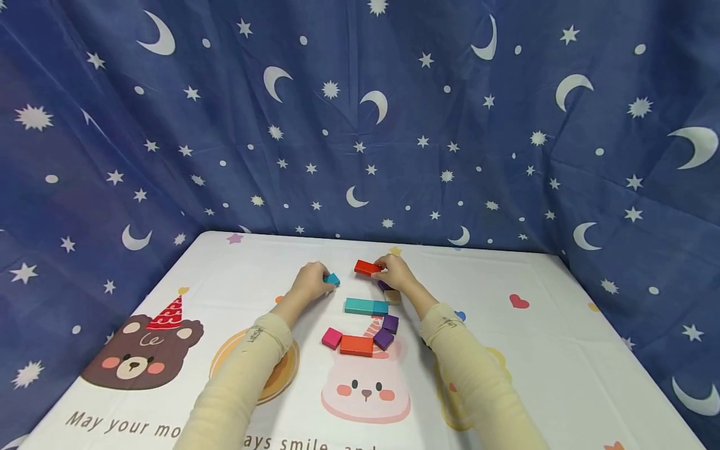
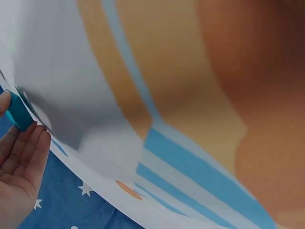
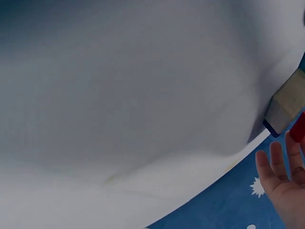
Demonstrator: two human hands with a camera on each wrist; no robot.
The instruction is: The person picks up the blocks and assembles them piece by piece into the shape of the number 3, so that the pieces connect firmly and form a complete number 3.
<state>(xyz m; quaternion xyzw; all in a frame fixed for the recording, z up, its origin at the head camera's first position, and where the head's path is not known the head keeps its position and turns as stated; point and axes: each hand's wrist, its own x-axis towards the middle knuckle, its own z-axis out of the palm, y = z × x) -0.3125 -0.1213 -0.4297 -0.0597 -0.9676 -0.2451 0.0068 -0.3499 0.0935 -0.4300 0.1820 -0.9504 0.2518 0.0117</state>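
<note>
My left hand [image 1: 311, 280] pinches a small teal block [image 1: 332, 279] at the far middle of the table. In the left wrist view, thumb and fingers hold this teal block [image 2: 19, 112] at the left edge. To its right, my right hand [image 1: 396, 272] grips one end of a red block [image 1: 366, 268]; the right wrist view catches a corner of that red block [image 3: 298, 129] near the fingertips. Just below the right hand are a dark purple block [image 1: 385, 285], partly hidden, and a plain wooden block [image 1: 392, 297].
Nearer me lie a long teal block [image 1: 358, 305] with a shorter teal block [image 1: 380, 307] at its end, two purple blocks [image 1: 390, 323], an orange-red block [image 1: 357, 345] and a pink block [image 1: 332, 338]. A printed white cloth [image 1: 506, 275] covers the table; a blue curtain [image 1: 360, 125] hangs behind.
</note>
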